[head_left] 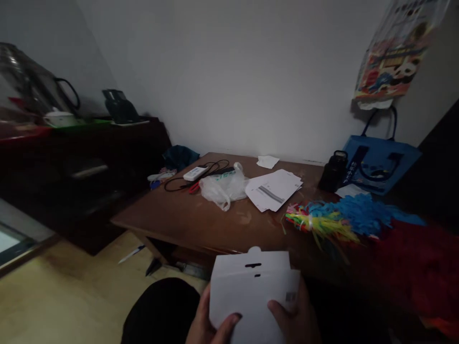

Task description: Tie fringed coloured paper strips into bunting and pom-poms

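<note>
Between my two hands is a white cardboard box (247, 296), folded flat or nearly so, with a rounded tab on its top edge, dark slots and a small grey printed square. My left hand (211, 320) grips its lower left side, thumb across the face. On the right side my right hand (294, 315) holds it with the thumb pressed on the front. The other fingers of both hands are hidden behind the cardboard. Farther back on the brown table (172, 210) lies a stack of similar white cardboard pieces (272, 188), the top one with a grey printed strip.
A crumpled clear plastic bag (225, 186) lies by a white power strip (195, 173) with black cable. To the right are coloured paper strips (322, 224), blue shreds (366, 212), a black bottle (333, 172) and a blue bag (383, 162). A dark cabinet (71, 177) stands left.
</note>
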A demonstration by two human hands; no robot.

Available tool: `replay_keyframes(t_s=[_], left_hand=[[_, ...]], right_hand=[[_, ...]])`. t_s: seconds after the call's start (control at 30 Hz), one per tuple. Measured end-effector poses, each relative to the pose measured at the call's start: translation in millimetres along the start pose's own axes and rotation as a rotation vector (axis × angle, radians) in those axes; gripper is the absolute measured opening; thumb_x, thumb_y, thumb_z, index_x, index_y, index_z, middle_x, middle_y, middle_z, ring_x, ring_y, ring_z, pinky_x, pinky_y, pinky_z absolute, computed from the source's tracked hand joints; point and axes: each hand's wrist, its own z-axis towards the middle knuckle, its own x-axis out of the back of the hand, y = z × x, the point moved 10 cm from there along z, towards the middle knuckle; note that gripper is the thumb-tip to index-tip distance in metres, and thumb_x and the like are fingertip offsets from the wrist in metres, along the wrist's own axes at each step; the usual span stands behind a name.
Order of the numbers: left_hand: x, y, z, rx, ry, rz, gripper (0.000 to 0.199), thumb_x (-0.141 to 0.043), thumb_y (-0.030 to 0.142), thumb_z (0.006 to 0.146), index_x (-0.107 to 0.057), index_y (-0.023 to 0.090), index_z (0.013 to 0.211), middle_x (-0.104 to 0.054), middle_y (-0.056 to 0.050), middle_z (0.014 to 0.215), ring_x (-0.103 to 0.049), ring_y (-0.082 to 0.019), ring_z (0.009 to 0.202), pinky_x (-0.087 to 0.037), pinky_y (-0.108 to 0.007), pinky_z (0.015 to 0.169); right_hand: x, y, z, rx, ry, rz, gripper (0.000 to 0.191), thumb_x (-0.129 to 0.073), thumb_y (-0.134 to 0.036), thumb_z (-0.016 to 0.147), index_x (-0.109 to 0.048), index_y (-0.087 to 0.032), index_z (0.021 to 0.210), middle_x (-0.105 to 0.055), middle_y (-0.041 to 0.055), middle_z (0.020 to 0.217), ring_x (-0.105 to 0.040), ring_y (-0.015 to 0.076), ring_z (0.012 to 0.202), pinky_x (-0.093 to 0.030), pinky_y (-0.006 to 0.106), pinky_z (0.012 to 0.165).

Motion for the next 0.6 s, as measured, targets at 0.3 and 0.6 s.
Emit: replay_keyframes(t_s=[0.3, 0.6], left_hand=[[-20.8, 14.8, -8.1, -0.313, -0.043, 0.142, 0.064, -0.059, 0.052, 0.086, -0.043, 0.023, 0.142, -0.056, -0.011, 0.138, -0.051, -0.035, 0.127, -0.041, -0.043, 0.109], [-32.1, 37.0, -23.3, -0.669, 0.050, 0.380, 0.064, -0.051, 0.030, 0.095, -0.022, 0.026, 0.153, -0.049, -0.011, 0.145, -0.052, -0.029, 0.128, -0.046, -0.036, 0.105]], right_hand=[[3.3, -150.8, 5.2, 0.837, -0.092, -0.404, 0.039, -0.057, -0.030, 0.091, -0.049, -0.019, 0.127, -0.070, 0.0105, 0.100, -0.066, 0.0273, 0.091, -0.051, 0.041, 0.081], [-29.5, -136.9, 21.3, 0.533, -0.411, -0.196, 0.018, -0.055, -0.023, 0.086, -0.057, -0.021, 0.068, -0.064, -0.0023, 0.064, -0.059, 0.0138, 0.060, -0.037, 0.025, 0.056]])
